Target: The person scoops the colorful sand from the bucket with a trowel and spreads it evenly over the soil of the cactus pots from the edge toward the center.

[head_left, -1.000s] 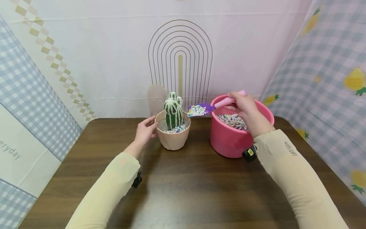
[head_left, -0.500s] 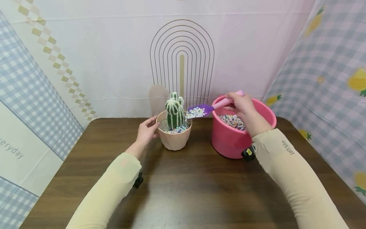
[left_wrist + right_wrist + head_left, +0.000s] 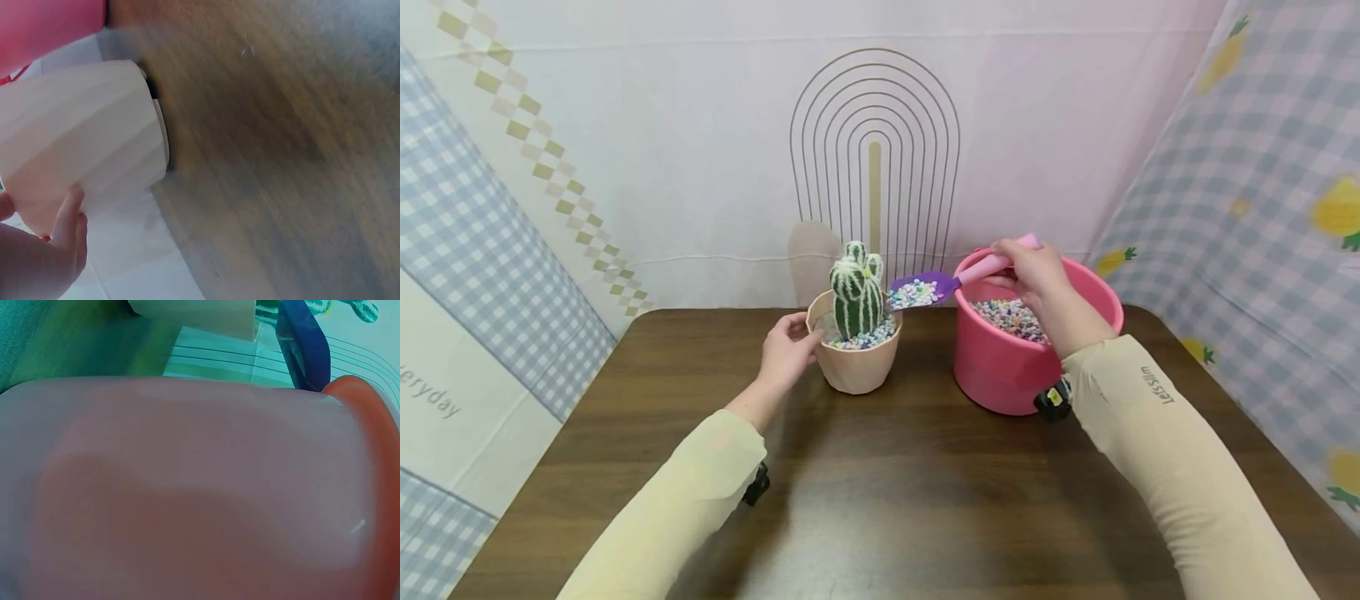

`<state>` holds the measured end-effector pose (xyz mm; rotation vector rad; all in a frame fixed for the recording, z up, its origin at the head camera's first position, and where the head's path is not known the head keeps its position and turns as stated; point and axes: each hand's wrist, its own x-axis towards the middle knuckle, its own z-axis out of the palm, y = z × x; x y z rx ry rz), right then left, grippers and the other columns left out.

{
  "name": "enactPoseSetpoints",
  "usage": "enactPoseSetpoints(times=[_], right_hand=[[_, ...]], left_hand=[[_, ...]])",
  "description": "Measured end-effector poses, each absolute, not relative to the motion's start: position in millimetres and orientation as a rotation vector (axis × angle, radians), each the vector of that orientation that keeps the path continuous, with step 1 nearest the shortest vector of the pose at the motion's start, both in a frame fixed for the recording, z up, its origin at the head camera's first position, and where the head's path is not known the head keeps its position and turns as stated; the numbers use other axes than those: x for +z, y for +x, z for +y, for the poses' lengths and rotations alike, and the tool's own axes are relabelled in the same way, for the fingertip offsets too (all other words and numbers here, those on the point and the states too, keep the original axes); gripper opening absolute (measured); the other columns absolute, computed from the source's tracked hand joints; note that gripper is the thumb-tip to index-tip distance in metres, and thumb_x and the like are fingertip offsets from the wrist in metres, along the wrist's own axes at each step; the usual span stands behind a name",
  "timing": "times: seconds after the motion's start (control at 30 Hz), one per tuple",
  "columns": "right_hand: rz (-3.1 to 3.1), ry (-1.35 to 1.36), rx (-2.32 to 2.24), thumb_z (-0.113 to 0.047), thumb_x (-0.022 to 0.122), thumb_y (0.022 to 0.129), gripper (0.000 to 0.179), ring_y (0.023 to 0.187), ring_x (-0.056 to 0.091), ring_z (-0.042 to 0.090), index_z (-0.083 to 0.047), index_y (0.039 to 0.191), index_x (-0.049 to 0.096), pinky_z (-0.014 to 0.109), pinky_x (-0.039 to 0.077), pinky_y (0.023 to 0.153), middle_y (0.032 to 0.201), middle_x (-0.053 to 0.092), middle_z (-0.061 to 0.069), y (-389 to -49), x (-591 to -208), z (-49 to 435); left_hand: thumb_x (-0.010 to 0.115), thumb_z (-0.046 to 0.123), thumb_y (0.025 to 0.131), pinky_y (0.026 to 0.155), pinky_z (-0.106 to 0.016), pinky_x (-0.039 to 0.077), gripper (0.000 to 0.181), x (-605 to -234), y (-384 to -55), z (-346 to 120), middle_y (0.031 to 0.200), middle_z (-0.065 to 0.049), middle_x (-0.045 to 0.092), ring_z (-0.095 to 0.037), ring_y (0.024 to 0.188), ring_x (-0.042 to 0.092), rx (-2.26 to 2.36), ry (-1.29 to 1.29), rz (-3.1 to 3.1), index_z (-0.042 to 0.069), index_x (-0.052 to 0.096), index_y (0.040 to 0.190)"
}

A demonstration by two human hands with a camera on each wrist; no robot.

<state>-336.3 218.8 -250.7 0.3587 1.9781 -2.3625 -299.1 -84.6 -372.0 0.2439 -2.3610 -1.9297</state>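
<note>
"While the left hand (image 3: 786, 352) holds the pot (image 3: 857, 369) at mid-frame, where's the scoop (image 3: 953, 284)?"

"Just right of centre, its handle (image 3: 983, 268) gripped by the right hand (image 3: 1039, 275); its long axis slopes down-left, the tip at the pot's right rim, touching or not I can't tell."

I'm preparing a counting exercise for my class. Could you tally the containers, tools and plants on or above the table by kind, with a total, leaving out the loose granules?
Containers: 2 (peach pot, pink bucket)
Tools: 1 (purple scoop)
Plants: 1 (cactus)
Total: 4
</note>
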Motion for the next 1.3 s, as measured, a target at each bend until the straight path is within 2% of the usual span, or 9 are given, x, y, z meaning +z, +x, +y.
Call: enactPoseSetpoints(times=[0.23,0.37,0.47,0.57,0.77,0.97,1.03,1.17,1.3], right_hand=[[2.039,0.349,-2.34,-0.005,0.058,0.086,0.02,0.064,0.065,0.009,-0.008,0.101,0.046,0.024,0.058,0.063,0.079,0.06,0.001,-335.1,-251.8,218.4],[2.064,0.349,-2.336,-0.004,0.058,0.086,0.019,0.063,0.065,0.009,-0.007,0.1,0.047,0.023,0.058,0.063,0.077,0.06,0.0,-335.6,-252.4,218.9],[2.065,0.371,-2.329,-0.004,0.058,0.086,0.019,0.063,0.065,0.009,-0.008,0.101,0.046,0.023,0.058,0.063,0.078,0.059,0.0,-336.1,-252.4,219.0],[2.061,0.387,-2.325,-0.005,0.059,0.086,0.02,0.063,0.065,0.009,-0.008,0.102,0.046,0.024,0.058,0.063,0.079,0.059,0.001,-336.5,-252.0,218.3],[2.084,0.384,-2.319,-0.005,0.059,0.085,0.021,0.062,0.065,0.009,-0.006,0.102,0.046,0.024,0.058,0.062,0.08,0.058,0.002,-336.9,-250.4,215.6],[2.164,0.397,-2.255,-0.008,0.058,0.086,0.022,0.06,0.065,0.008,-0.008,0.104,0.045,0.022,0.057,0.063,0.088,0.056,0.004,-336.8,-248.5,214.1],[2.187,0.393,-2.247,-0.007,0.058,0.086,0.022,0.06,0.065,0.008,-0.008,0.104,0.046,0.022,0.057,0.063,0.087,0.056,0.003,-336.8,-248.0,213.4],[2.22,0.387,-2.247,-0.006,0.058,0.084,0.021,0.059,0.065,0.008,-0.008,0.101,0.046,0.023,0.057,0.062,0.083,0.057,0.003,-336.5,-247.5,212.3],[2.241,0.375,-2.241,-0.006,0.059,0.084,0.022,0.058,0.064,0.007,-0.007,0.1,0.045,0.022,0.057,0.061,0.088,0.056,0.005,-335.5,-246.6,211.7]], left_hand=[[0.055,0.01,0.091,0.076,-0.029,0.058,0.041,-372.2,-304.8,-87.6,0.13,-0.021,0.053,-0.027,0.107,0.058,-1.914,0.237,-2.344,0.0,0.048,0.131],[0.056,0.013,0.091,0.075,-0.031,0.058,0.037,-372.3,-304.7,-83.9,0.124,-0.02,0.057,-0.022,0.098,0.06,-1.872,0.266,-2.314,0.001,0.052,0.126],[0.059,0.017,0.089,0.07,-0.025,0.057,0.038,-372.4,-302.5,-80.1,0.121,-0.018,0.058,-0.019,0.093,0.061,-1.841,0.29,-2.314,0.002,0.054,0.123],[0.062,0.018,0.088,0.067,-0.021,0.056,0.04,-373.1,-300.3,-78.4,0.123,-0.018,0.057,-0.021,0.096,0.062,-1.84,0.296,-2.327,0.003,0.053,0.124],[0.06,0.015,0.089,0.077,-0.029,0.057,0.042,-372.2,-299.3,-80.3,0.128,-0.019,0.054,-0.027,0.106,0.06,-1.857,0.28,-2.349,0.003,0.051,0.127],[0.059,0.012,0.09,0.073,-0.027,0.058,0.041,-370.4,-300.6,-83.4,0.127,-0.019,0.055,-0.026,0.107,0.059,-1.891,0.265,-2.312,0.002,0.051,0.128],[0.059,0.011,0.089,0.074,-0.029,0.058,0.04,-370.2,-300.9,-83.5,0.125,-0.02,0.056,-0.024,0.103,0.06,-1.901,0.265,-2.288,0.001,0.052,0.128],[0.059,0.011,0.089,0.079,-0.038,0.058,0.038,-369.6,-300.7,-81.8,0.121,-0.019,0.058,-0.015,0.083,0.061,-1.916,0.283,-2.234,-0.001,0.054,0.125],[0.059,0.011,0.089,0.078,-0.037,0.058,0.036,-370.2,-302.6,-81.3,0.119,-0.018,0.059,-0.006,0.07,0.057,-1.923,0.314,-2.213,-0.001,0.056,0.123]])
